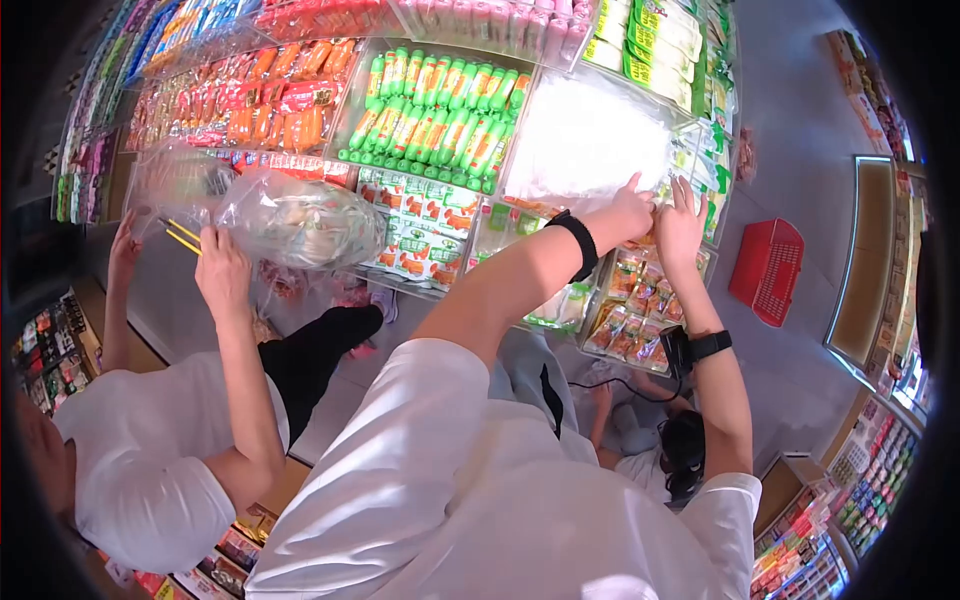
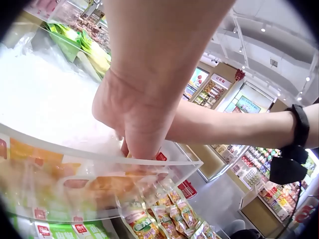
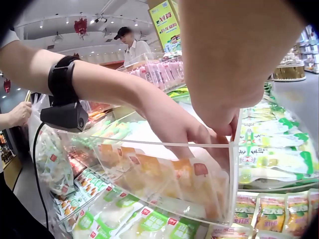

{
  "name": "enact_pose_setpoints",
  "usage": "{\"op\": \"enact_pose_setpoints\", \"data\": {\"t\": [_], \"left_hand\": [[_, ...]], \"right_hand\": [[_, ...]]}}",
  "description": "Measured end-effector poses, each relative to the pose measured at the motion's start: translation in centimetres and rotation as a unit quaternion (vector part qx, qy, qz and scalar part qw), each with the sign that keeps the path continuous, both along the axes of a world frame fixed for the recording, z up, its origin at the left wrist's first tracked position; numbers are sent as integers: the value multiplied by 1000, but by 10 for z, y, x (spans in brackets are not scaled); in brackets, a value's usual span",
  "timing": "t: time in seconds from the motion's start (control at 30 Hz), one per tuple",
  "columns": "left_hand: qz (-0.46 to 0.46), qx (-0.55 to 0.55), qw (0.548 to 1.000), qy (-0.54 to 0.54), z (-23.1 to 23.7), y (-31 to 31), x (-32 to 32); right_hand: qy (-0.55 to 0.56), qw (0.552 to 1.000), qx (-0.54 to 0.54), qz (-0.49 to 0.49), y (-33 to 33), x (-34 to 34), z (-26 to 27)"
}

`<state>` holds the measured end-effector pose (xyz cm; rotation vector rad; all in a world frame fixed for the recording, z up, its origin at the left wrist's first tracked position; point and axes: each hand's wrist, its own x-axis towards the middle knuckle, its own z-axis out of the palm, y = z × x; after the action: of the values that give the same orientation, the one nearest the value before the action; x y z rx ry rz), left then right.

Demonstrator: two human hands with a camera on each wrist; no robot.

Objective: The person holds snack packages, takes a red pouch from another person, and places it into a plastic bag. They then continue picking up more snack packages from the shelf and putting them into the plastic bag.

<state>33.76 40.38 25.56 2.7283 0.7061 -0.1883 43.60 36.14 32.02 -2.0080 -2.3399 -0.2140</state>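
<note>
My left hand [image 1: 630,212] and right hand [image 1: 680,228] are close together at the near right corner of a clear plastic bin [image 3: 164,145]. Inside the bin, packets with orange contents [image 3: 164,175] stand along the near wall; behind them the contents [image 1: 590,130] are washed out white by glare. In the right wrist view, the left fingers [image 3: 213,149] reach down behind the wall among the packets. Above the same corner, the right hand bends downward, its fingertips partly hidden. I cannot tell whether either hand grips a packet.
Green-wrapped packs [image 1: 440,110] fill the bin to the left, with small snack packets [image 1: 640,300] below the corner. A person at left holds a bulging clear bag [image 1: 310,220] and yellow sticks [image 1: 184,238]. A red basket [image 1: 768,272] stands on the floor at right. Another person [image 1: 680,450] is low beside me.
</note>
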Motion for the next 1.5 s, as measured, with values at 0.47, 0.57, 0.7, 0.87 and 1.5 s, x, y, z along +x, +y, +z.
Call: {"op": "enact_pose_setpoints", "data": {"t": [0.47,0.57,0.7,0.87,1.5], "left_hand": [[420,-79,841,-333,150,-162,-195],[484,-134,821,-273,127,-216,-225],[515,-168,802,-251,79,-277,-255],[550,-283,753,-226,-32,-347,-282],[681,-176,708,-54,-450,-316,-245]], "right_hand": [[139,989,26,44,-9,35,5],[214,974,68,41,-26,31,17],[343,927,131,79,-86,-1,64],[426,871,-96,225,-250,-66,-11],[-6,829,-536,158,-326,-168,-526]]}}
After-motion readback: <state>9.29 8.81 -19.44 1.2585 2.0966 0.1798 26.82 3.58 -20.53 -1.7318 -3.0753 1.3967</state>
